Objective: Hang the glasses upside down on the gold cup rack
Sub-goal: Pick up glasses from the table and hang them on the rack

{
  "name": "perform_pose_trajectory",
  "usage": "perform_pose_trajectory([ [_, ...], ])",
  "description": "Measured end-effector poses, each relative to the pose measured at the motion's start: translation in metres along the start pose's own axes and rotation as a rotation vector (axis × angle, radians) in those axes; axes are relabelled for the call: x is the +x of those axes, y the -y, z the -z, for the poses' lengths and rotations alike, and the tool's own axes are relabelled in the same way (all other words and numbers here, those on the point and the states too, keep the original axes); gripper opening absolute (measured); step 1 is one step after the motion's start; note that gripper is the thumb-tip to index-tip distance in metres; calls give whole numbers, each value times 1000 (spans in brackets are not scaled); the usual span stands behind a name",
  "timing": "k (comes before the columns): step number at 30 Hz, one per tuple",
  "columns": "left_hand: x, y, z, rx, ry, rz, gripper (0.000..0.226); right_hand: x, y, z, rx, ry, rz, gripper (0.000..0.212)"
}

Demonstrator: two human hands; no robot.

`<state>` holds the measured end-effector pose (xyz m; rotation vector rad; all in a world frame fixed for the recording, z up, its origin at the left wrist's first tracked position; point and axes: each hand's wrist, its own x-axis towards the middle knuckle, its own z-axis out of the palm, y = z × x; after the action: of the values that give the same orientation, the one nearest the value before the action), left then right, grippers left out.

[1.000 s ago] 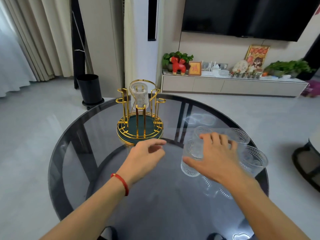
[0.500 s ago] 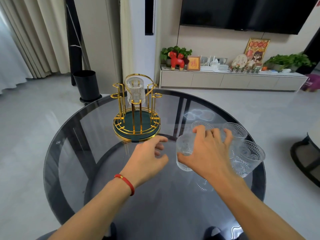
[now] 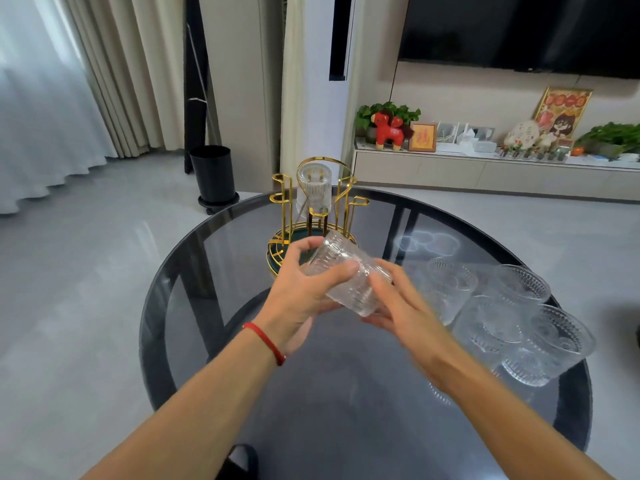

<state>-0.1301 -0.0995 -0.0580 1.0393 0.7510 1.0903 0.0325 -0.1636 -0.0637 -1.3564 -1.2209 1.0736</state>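
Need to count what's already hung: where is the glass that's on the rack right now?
In the head view, the hung glass sits upside down on a peg at the back of the gold cup rack, on the table's far side, beyond both hands.

Clear ribbed glass (image 3: 346, 278), gold wire rack (image 3: 313, 216) with dark green base, smoky grey glass desk (image 3: 242, 258), red wrist cord (image 3: 265, 341)

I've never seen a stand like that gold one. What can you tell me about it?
The gold cup rack is shiny wire: upright pegs with looped tops, an arched handle, and a round railed base with a dark green tray. It stands upright on the dark glass table, beyond both hands. One ribbed clear glass hangs upside down on a peg.
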Motion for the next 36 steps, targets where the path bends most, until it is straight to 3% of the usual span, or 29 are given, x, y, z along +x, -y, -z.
perform_pose_trajectory([
  [4,3,5,3,-79,13,-5,70,8,8,-7,104,-67,80,34],
  [8,17,8,17,61,-122,31,35,14,35,-6,-116,-251,255,43],
  [9,19,11,24,180,-170,11,33,16,47,-7,-130,-281,304,46],
  [11,26,26,42,682,-195,-187,23,24,74,-13,-140,-318,401,50],
  [13,33,47,59,1214,-53,-267,51,43,104,-23,-190,-339,476,54],
  [15,38,58,68,1377,22,-196,77,73,134,-35,-288,-346,536,59],
  [18,47,64,77,1435,103,-199,81,124,171,-53,-485,-363,569,66],
  [21,49,69,81,1488,165,-195,74,168,188,-70,-663,-313,471,74],
  [30,52,76,84,1537,185,-169,71,226,171,-102,-1122,-169,374,69],
  [36,53,76,83,1547,185,-187,76,242,150,-105,-1286,-101,284,66],
])
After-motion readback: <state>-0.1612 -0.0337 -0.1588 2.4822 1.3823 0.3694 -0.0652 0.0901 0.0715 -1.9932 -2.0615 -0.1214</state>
